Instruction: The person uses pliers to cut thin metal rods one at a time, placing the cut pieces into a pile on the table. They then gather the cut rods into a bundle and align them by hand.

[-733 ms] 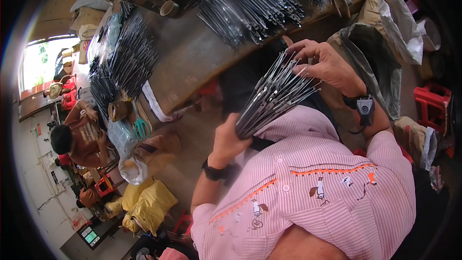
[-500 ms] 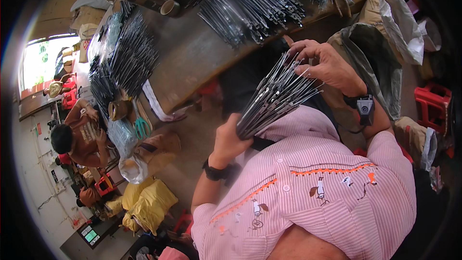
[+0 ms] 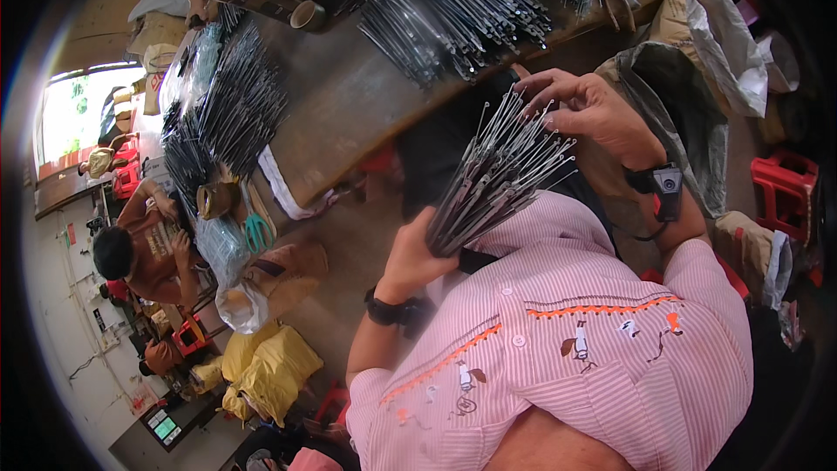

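The left hand (image 3: 417, 255) is clamped around the lower end of a fanned bundle of thin grey metal rods (image 3: 497, 176), held up in front of a pink striped shirt (image 3: 575, 358). The palm side of that hand is hidden, and the bundle's base disappears inside the grip. The right hand (image 3: 586, 106) has its fingers spread apart, fingertips touching the rods' upper tips.

Beyond the hands runs a long brown wooden workbench (image 3: 349, 105), its straight edges bent by the lens. A loose pile of the same dark rods (image 3: 453, 13) lies near its far edge, and more piles (image 3: 228, 109) lie toward its left end. A grey sack (image 3: 689, 113) gapes open just beside the right wrist. A seated person (image 3: 144, 249) works at the left end, details too small to tell. Bare floor shows between the bench's near edge and the shirt.
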`<move>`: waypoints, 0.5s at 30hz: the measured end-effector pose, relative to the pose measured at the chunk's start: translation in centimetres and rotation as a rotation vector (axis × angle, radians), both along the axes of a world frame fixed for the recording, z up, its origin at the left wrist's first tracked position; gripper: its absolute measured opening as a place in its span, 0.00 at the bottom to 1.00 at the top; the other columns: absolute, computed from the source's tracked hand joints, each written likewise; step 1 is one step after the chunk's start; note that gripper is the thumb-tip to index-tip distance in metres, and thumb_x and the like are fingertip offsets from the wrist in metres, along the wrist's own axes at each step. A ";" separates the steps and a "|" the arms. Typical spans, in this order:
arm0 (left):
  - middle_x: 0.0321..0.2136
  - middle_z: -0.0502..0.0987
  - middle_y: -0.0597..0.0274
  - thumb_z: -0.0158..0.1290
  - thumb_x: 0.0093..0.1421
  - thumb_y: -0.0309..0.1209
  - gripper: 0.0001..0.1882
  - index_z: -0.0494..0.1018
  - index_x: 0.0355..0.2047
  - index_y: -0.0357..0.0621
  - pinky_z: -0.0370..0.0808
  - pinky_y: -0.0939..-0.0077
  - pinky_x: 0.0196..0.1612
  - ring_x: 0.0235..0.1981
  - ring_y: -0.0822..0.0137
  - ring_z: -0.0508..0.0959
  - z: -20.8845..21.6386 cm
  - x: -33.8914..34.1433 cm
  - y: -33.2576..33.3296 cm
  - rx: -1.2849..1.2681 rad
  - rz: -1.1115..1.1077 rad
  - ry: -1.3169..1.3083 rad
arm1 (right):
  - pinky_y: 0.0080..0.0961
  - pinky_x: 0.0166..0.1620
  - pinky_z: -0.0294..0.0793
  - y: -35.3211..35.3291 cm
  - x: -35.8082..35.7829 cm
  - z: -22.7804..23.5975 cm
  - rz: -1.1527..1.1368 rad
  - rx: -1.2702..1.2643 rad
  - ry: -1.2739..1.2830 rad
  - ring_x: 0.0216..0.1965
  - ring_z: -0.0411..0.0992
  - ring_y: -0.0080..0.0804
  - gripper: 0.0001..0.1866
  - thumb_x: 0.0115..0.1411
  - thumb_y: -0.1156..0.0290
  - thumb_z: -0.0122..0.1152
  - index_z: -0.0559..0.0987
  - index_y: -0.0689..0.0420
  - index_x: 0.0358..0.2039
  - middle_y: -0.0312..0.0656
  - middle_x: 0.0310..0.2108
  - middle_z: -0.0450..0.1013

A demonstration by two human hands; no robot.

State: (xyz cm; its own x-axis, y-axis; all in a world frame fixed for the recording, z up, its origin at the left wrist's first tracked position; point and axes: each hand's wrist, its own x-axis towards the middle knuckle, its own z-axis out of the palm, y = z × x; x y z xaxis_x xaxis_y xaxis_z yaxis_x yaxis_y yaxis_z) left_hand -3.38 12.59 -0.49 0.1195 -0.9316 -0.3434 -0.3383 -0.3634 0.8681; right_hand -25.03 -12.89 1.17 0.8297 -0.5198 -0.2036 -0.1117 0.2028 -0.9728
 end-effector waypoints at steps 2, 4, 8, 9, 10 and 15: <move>0.27 0.74 0.63 0.61 0.41 0.24 0.24 0.70 0.41 0.33 0.70 0.82 0.37 0.30 0.77 0.69 0.0 0.0 0.0 0.017 -0.001 0.084 | 0.21 0.53 0.69 0.3 0.4 -0.7 0.024 0.046 -0.072 0.50 0.70 0.29 0.10 0.51 0.80 0.61 0.82 0.66 0.36 0.45 0.55 0.69; 0.29 0.75 0.67 0.62 0.42 0.24 0.24 0.71 0.42 0.33 0.70 0.82 0.38 0.31 0.76 0.70 0.0 0.1 0.0 0.026 0.011 0.182 | 0.23 0.55 0.68 0.6 0.8 -1.4 0.051 0.026 -0.097 0.49 0.71 0.28 0.10 0.50 0.80 0.63 0.81 0.67 0.34 0.46 0.54 0.69; 0.32 0.74 0.69 0.63 0.41 0.24 0.25 0.71 0.42 0.34 0.69 0.82 0.40 0.33 0.77 0.70 0.2 0.6 -0.2 0.144 0.014 0.367 | 0.23 0.54 0.68 0.7 0.7 -1.7 0.089 0.107 -0.115 0.47 0.71 0.27 0.09 0.51 0.78 0.65 0.82 0.66 0.34 0.47 0.54 0.68; 0.33 0.74 0.68 0.64 0.40 0.24 0.26 0.71 0.43 0.34 0.70 0.82 0.40 0.34 0.77 0.70 0.2 0.9 -0.2 0.189 0.003 0.413 | 0.22 0.54 0.68 0.8 0.8 -1.8 0.073 0.118 -0.126 0.46 0.71 0.25 0.09 0.51 0.77 0.66 0.81 0.66 0.33 0.46 0.53 0.68; 0.33 0.74 0.68 0.64 0.40 0.24 0.27 0.71 0.43 0.35 0.70 0.81 0.41 0.34 0.76 0.71 0.2 1.1 -0.2 0.240 -0.008 0.439 | 0.22 0.53 0.68 1.0 0.9 -1.9 0.056 0.129 -0.136 0.46 0.70 0.24 0.08 0.52 0.77 0.66 0.81 0.66 0.33 0.46 0.53 0.68; 0.34 0.77 0.63 0.65 0.40 0.28 0.30 0.71 0.46 0.33 0.71 0.79 0.43 0.36 0.73 0.74 -0.5 1.8 0.1 0.351 -0.030 0.673 | 0.17 0.49 0.70 2.3 1.3 -2.0 -0.080 0.118 -0.151 0.43 0.69 0.20 0.07 0.54 0.76 0.67 0.79 0.66 0.29 0.44 0.49 0.68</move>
State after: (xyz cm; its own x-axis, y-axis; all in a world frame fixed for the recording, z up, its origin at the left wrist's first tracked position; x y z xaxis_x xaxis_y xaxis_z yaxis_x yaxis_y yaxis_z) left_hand -1.57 12.73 -1.04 -0.2444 -0.7538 -0.6100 0.2091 -0.6552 0.7260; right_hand -23.73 -10.64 -0.79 0.8126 -0.5649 -0.1433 0.0550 0.3191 -0.9461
